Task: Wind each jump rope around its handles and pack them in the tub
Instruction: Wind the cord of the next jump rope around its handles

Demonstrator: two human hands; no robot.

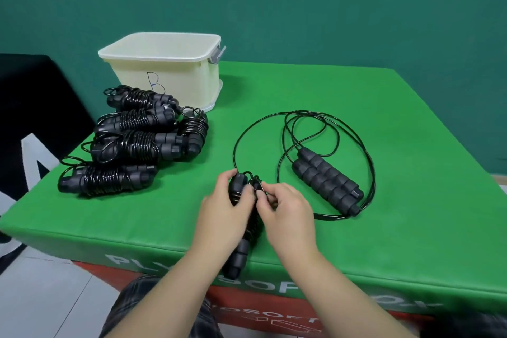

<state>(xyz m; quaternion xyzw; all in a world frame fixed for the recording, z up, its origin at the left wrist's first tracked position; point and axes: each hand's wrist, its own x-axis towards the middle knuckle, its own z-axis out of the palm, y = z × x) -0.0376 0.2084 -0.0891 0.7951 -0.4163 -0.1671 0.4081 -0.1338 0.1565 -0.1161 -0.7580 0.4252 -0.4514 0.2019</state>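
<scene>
1. Handles of the rope in hand (241,217) are lying with their long axis running from the tub (164,74) toward us, their near ends hanging past the mat's (384,123) front edge.
2. We are closing our left hand (219,211) around the handles' tub-side end, fingers wrapped over the coils.
3. We are pinching the last small loop of cord with our right hand (285,211), fingertips closed just beside the left thumb; it looks like the tuck-in finishing this wind.
4. We are judging the tub as lying ahead and to the left of this bundle, so the left hand is nearer it.
5. We are seeing wound bundles (131,140) sitting between us and the tub, and an unwound rope (326,178) lying to the tub's right, handles angled.
</scene>
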